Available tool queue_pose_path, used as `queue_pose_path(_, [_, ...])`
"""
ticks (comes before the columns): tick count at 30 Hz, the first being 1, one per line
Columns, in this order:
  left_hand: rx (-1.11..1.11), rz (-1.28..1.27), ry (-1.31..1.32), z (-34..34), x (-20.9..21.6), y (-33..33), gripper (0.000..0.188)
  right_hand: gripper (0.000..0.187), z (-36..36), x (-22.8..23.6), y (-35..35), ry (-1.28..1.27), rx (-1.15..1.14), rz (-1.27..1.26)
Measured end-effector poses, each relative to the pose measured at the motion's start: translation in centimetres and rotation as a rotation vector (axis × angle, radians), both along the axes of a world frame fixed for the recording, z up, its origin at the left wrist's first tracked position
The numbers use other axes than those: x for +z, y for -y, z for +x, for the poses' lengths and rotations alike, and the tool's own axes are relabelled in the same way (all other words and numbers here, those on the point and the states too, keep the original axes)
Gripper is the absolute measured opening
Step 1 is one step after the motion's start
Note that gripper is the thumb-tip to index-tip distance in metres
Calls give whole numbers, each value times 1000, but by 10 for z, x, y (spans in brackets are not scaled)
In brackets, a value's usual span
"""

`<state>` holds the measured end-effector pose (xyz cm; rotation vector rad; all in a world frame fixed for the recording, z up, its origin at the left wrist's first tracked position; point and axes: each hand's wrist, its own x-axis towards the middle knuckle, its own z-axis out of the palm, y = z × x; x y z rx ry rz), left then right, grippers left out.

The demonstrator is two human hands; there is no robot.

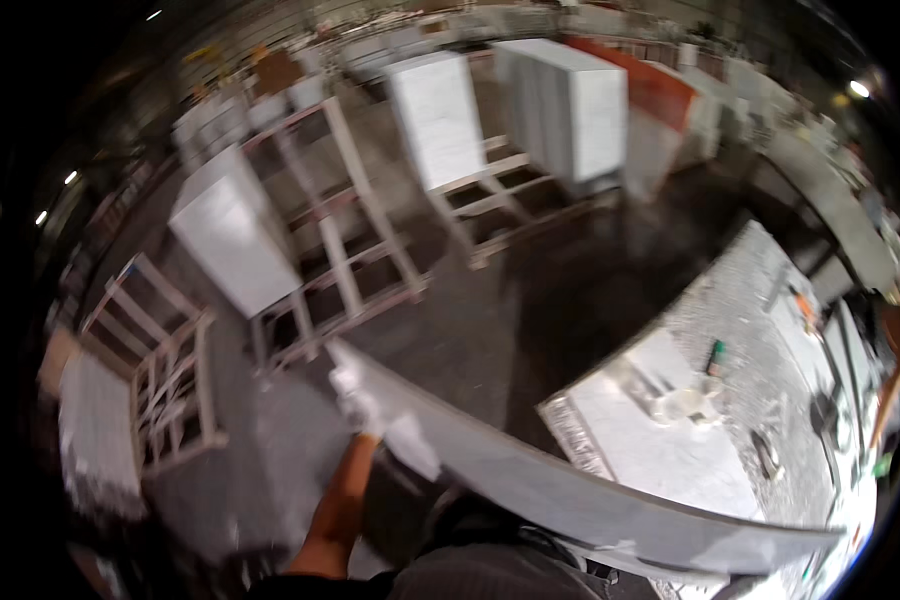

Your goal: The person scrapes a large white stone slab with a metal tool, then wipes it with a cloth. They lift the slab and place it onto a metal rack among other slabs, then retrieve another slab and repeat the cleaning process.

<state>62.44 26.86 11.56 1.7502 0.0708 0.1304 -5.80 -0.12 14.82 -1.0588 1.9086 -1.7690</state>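
Observation:
A long, narrow grey stone slab [570,485] stretches in front of my body from the middle of the view to the lower right. My left hand [356,402], in a white glove, is closed around the slab's left end, with some motion blur over the fingers. My right hand is out of sight. Past the slab, on the right, stands a worktable [710,300] with a speckled grey top. On it lie a white stone panel [670,440], a pale round container [685,404] and a small green-and-black object [716,356].
Wooden racks [340,255] stand on the floor ahead, some carrying upright white stone slabs [438,120]. A thick slab stack [560,115] is farther back beside a red-orange panel [645,80]. At the right edge a co-worker's arm [895,400] reaches beside the worktable.

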Motion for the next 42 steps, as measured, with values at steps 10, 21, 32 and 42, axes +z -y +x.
queue_pose_path(10, [-13, -380, 20, 142, -149, -122, 66, 65, 47, -23, 30, 162, 143, -55])
queue_pose_path(21, [-21, -548, 110, 254, -112, -281, 74, 65, 228, -77, -27, 161, 340, -50])
queue_pose_path(32, [458, -421, 147, 275, -26, -410, 74, 55, 480, -81, -18, 69, 590, 79])
queue_pose_path(42, [607, -426, 56, 281, -32, -365, 71, 58, 643, -55, 80, 282, 783, 79])
